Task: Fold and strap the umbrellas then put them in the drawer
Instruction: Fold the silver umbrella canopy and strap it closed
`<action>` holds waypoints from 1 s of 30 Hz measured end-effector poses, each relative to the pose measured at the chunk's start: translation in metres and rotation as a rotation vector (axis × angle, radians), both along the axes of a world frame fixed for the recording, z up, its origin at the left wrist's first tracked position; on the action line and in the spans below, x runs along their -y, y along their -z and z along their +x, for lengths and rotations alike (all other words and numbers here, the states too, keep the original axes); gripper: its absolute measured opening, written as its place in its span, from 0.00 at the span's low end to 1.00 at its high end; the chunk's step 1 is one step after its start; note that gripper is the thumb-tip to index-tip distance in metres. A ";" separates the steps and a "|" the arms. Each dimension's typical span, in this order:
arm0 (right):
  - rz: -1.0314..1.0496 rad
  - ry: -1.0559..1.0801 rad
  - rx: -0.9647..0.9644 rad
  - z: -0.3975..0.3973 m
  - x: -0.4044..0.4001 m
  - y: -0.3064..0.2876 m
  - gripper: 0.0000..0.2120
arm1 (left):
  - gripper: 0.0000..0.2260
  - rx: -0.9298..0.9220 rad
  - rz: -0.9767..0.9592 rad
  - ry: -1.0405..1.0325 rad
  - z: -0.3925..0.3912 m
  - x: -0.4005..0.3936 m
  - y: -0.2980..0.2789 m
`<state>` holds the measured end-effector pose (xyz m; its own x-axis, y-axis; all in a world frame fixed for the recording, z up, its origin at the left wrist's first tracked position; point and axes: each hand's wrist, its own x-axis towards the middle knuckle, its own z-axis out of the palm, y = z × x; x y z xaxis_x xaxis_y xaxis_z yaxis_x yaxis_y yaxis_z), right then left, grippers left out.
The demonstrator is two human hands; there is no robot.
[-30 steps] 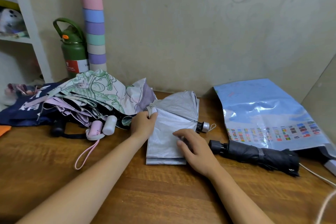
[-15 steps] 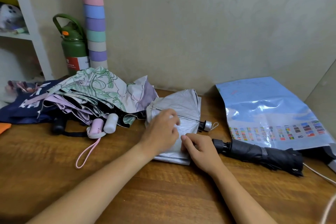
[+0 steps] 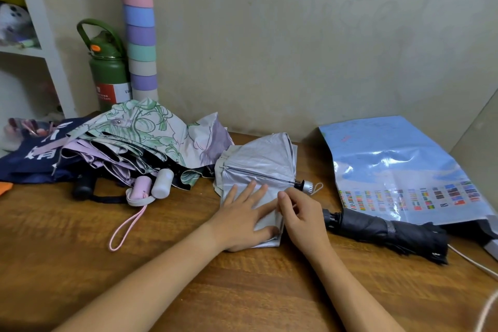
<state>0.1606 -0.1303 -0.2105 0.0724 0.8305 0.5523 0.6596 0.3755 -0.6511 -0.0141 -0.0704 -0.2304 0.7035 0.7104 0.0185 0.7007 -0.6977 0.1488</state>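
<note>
Head view, task thing: the silver umbrella (image 3: 256, 167) lies flattened on the wooden surface (image 3: 80, 237), just right of centre, its thin metal shaft running toward 4 o'clock to a small silver handle (image 3: 307, 186).
Head view, left hand: the left hand (image 3: 242, 218) lies palm down on the near panel of silver cloth, fingers (image 3: 252, 190) straight and spread, pressing it flat and gripping nothing.
Head view, right hand: the right hand (image 3: 301, 213) sits at 3 o'clock of the left, touching the cloth's right edge; its fingers are curled and seem to pinch a fold there, though what the tips hold is too small to tell for certain.
Head view, other umbrellas: a loose floral umbrella (image 3: 140, 137) is heaped at 9 o'clock of the silver one; a black umbrella (image 3: 385, 232), rolled and strapped, lies at 4 o'clock.
Handling, a judgement: the canopy looks light, thin and slick, so pleats would likely slide open unless held down; the ribs and shaft are stiff but slender, so bending them is the risk.
Where to hold, a judgement: pin the cloth flat with one palm, pinch fold edges along a rib, and lift by the handle.
</note>
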 end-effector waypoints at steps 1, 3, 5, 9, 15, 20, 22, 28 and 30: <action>0.042 0.046 0.013 0.000 -0.004 -0.001 0.13 | 0.34 0.005 0.001 -0.004 0.000 0.001 0.000; 0.096 0.103 0.062 0.001 -0.014 -0.007 0.06 | 0.37 0.014 -0.007 -0.008 0.000 0.000 0.001; 0.063 0.161 0.079 0.006 -0.026 -0.011 0.07 | 0.39 0.008 -0.013 -0.012 0.000 0.000 0.001; -0.178 0.264 0.092 0.020 -0.055 -0.024 0.21 | 0.38 -0.006 -0.027 -0.016 0.000 0.000 0.000; -0.438 0.209 -0.224 0.031 -0.086 -0.052 0.30 | 0.37 -0.016 -0.048 -0.017 -0.001 0.003 -0.004; -0.558 0.076 -0.425 0.032 -0.097 -0.056 0.41 | 0.37 -0.023 -0.044 -0.012 -0.002 0.004 -0.005; -0.543 0.064 -0.259 0.026 -0.097 -0.051 0.34 | 0.36 -0.019 -0.039 -0.014 -0.002 0.004 -0.005; -0.201 0.099 -0.216 0.009 -0.084 -0.042 0.11 | 0.37 0.005 -0.020 -0.014 -0.001 0.004 -0.004; -0.119 0.056 -0.280 0.002 -0.070 -0.044 0.11 | 0.37 0.014 -0.005 -0.007 -0.002 0.003 -0.003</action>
<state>0.1629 -0.0606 -0.1667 0.2550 0.8787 0.4035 0.4658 0.2541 -0.8476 -0.0163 -0.0737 -0.2270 0.6983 0.7154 0.0250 0.7033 -0.6921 0.1624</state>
